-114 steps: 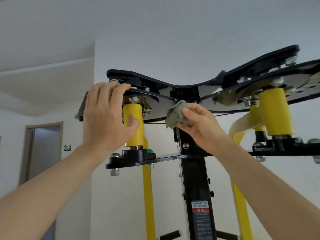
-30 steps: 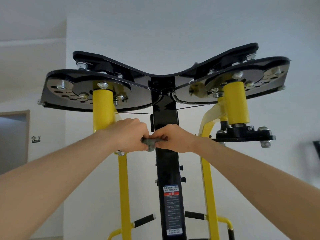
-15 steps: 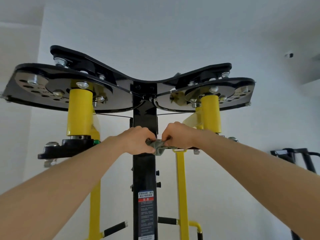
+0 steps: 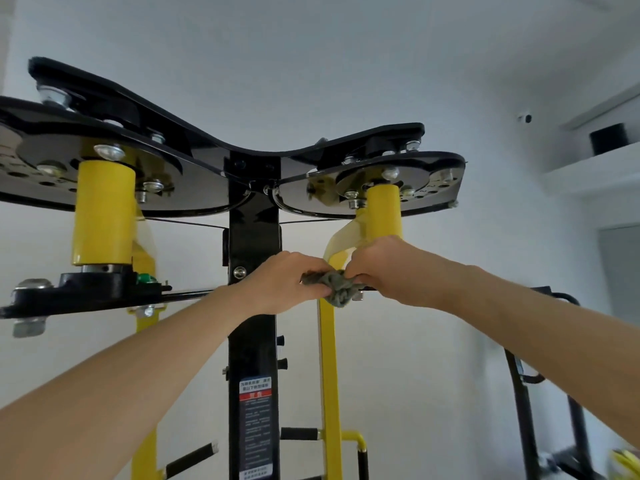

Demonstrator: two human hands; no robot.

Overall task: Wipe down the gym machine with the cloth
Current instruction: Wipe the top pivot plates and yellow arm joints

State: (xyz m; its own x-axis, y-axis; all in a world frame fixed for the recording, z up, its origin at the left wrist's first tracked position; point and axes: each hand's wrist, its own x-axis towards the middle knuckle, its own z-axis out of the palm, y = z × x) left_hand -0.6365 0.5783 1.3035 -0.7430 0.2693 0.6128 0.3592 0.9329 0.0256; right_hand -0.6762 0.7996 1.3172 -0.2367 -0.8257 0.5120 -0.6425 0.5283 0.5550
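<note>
A black and yellow gym machine stands before me, with a black centre post (image 4: 254,344) and black cam plates (image 4: 180,181) overhead. A small grey-green cloth (image 4: 335,285) is bunched between my two hands, just right of the post and below the right yellow pivot cylinder (image 4: 383,213). My left hand (image 4: 282,284) grips its left end with curled fingers. My right hand (image 4: 384,268) pinches its right end. The cloth hangs in front of the right yellow arm (image 4: 328,368). Most of the cloth is hidden by my fingers.
The left yellow cylinder (image 4: 103,216) sits on a black bracket (image 4: 86,296) with bolts at the left. Foam-grip handles (image 4: 188,462) stick out low on the frame. Another black machine frame (image 4: 523,403) stands at the right. A white shelf (image 4: 595,168) with a dark box is high on the right wall.
My view has swung further right and closer to the machine. Both hands, still holding the cloth between them, have shifted right from the centre post toward the right yellow arm.
</note>
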